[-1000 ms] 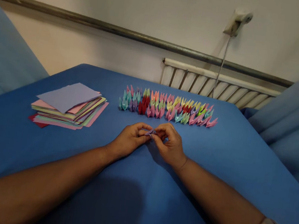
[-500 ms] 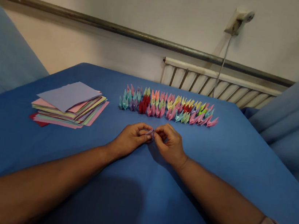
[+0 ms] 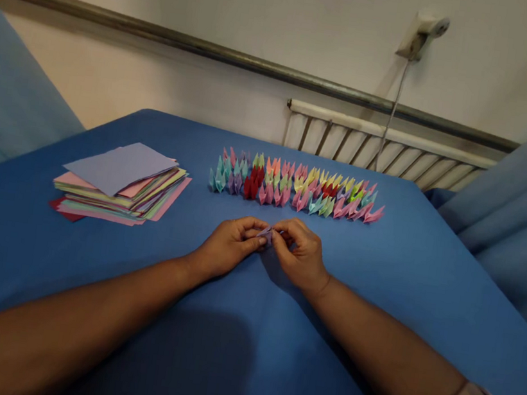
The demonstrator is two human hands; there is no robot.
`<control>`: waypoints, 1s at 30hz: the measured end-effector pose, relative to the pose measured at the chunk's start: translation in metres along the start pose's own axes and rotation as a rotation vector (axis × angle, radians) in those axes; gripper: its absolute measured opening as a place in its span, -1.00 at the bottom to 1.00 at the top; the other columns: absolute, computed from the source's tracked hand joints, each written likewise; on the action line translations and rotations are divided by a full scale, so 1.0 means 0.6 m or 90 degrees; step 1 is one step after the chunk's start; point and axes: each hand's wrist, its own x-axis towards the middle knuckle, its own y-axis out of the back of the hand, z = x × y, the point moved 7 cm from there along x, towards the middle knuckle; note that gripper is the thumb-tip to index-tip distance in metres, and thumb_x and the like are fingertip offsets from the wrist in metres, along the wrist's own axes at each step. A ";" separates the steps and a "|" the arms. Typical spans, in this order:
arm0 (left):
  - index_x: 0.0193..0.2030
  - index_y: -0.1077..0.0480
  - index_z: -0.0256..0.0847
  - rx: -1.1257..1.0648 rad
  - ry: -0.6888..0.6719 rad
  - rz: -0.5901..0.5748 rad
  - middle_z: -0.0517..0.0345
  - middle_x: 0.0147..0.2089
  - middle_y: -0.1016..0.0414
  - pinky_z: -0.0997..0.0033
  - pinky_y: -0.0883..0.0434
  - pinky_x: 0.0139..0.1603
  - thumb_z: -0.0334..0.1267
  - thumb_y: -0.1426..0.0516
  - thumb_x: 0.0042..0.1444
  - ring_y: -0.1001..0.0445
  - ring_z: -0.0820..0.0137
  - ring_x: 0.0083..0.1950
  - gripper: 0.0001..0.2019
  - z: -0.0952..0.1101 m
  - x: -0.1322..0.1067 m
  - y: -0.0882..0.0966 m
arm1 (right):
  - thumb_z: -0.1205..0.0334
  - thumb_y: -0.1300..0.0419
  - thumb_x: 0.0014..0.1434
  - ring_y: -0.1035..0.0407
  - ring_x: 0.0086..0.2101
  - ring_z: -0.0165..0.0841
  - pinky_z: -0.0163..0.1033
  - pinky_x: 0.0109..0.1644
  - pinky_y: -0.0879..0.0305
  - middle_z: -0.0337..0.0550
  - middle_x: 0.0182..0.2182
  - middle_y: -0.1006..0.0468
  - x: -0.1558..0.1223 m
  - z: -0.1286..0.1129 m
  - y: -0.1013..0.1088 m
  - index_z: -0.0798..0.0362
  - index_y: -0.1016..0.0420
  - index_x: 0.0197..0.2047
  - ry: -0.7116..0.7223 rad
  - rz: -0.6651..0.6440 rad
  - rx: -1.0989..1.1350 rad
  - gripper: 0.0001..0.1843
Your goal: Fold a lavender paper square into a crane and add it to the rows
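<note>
Between my two hands is a small piece of folded purple paper (image 3: 265, 233), mostly hidden by the fingers. My left hand (image 3: 233, 244) pinches it from the left between thumb and fingers. From the right, my right hand (image 3: 300, 254) grips its other end with thumb and forefinger. Both hands are just above the blue-covered table (image 3: 227, 322). Beyond them stand rows of folded paper cranes (image 3: 283, 194) in pink, red, yellow, green, blue and purple.
A loose stack of coloured paper sheets (image 3: 119, 188) lies to the left, a lilac sheet on top. Behind the table are a radiator (image 3: 344, 137), a wall rail (image 3: 214, 52) and a socket with a plugged-in cord (image 3: 415, 39). Blue curtains (image 3: 10, 86) hang at both sides.
Almost nothing differs. My fingers have shifted very slightly on the purple paper; both hands stay in the same place.
</note>
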 end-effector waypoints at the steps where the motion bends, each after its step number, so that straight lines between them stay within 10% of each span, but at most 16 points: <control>1: -0.17 -0.46 -0.24 -0.022 0.011 0.000 0.26 -0.37 -0.53 0.46 -0.40 -0.19 -0.23 -0.27 -0.03 -0.48 0.48 -0.32 -0.73 -0.001 0.001 0.000 | 0.36 -0.12 0.21 -0.40 -0.37 -0.40 -0.28 -0.27 -0.33 -0.19 -0.38 -0.49 0.001 -0.001 0.001 0.03 -0.48 -0.26 0.004 0.003 0.006 -0.88; 30: -0.28 -0.45 -0.26 -0.041 0.056 0.055 0.28 -0.43 -0.49 0.55 -0.43 -0.33 -0.26 -0.31 -0.10 -0.45 0.55 -0.42 -0.77 0.007 -0.003 0.005 | 0.29 -0.22 0.12 -0.34 -0.43 -0.44 -0.30 -0.35 -0.29 -0.24 -0.37 -0.42 -0.003 0.049 -0.020 0.02 -0.45 -0.37 -0.125 -0.027 0.151 -0.96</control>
